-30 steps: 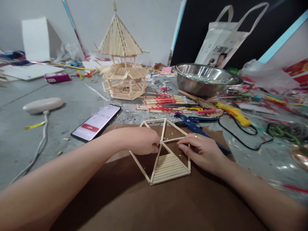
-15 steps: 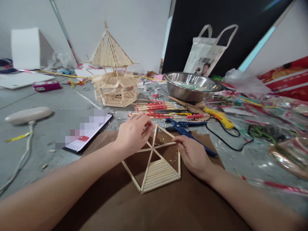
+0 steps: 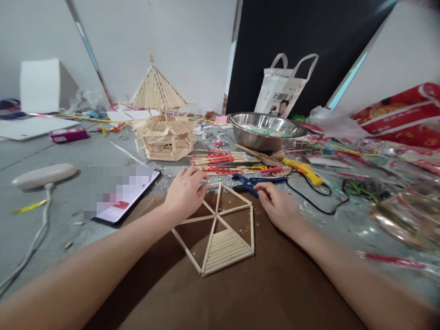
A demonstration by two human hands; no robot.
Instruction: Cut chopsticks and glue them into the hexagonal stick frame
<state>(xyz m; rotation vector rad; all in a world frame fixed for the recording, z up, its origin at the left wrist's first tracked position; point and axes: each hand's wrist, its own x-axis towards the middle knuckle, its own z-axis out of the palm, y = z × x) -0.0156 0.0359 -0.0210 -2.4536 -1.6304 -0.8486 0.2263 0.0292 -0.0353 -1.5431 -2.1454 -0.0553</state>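
A flat six-sided frame of pale wooden sticks (image 3: 217,214) lies on a brown sheet (image 3: 220,302), with spokes meeting at its middle. The section nearest me is partly filled with sticks laid side by side. My left hand (image 3: 185,192) is bent over the frame's upper left corner, fingers curled and close together; whatever is between the fingertips is hidden. Beyond the frame's right side, my right hand (image 3: 280,206) is closed over the handle of a blue hand cutter (image 3: 248,182). The cutter's jaws point away to the left, and most of the handle is covered.
Behind stands a stick pagoda model (image 3: 165,119), beside red-wrapped stick bundles (image 3: 216,160). A steel bowl (image 3: 268,133) and a yellow corded tool (image 3: 304,170) are at the right. A phone (image 3: 127,197) lies left of the frame. Plastic scraps (image 3: 405,169) litter the right.
My right hand has left the frame's right edge and moved right, onto the blue cutter. My left hand stays by the upper left corner. The view has tilted slightly.
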